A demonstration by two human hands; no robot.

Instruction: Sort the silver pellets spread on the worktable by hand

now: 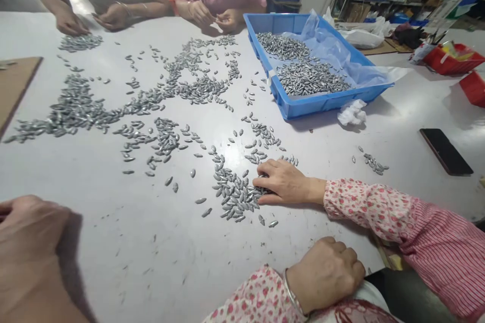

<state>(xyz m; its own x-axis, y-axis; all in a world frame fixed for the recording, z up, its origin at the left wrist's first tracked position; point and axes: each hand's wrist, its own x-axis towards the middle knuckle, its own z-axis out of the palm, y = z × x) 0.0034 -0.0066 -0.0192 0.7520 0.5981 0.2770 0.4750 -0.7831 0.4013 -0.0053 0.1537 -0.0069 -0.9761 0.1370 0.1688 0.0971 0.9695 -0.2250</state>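
Observation:
My right hand [32, 227] is at the lower left edge, its back toward me and its fingers bent out past the frame. Whether it holds anything is hidden. My left hand is out of view. Small grey spindle-shaped pieces [76, 106], shiny like metal, lie in loose heaps and trails across the white table [151, 272], beyond my hand. Nearest to my hand, on its left, a brown board [18, 86] lies flat.
At right, a co-worker's hand [284, 181] in a strawberry-print sleeve rests on a pile; their other hand [326, 272] lies near the table edge. Two people sit opposite, fingering pieces. A blue tray [326, 106] holds more pieces. A phone [445, 151] and crumpled plastic [352, 112] lie right.

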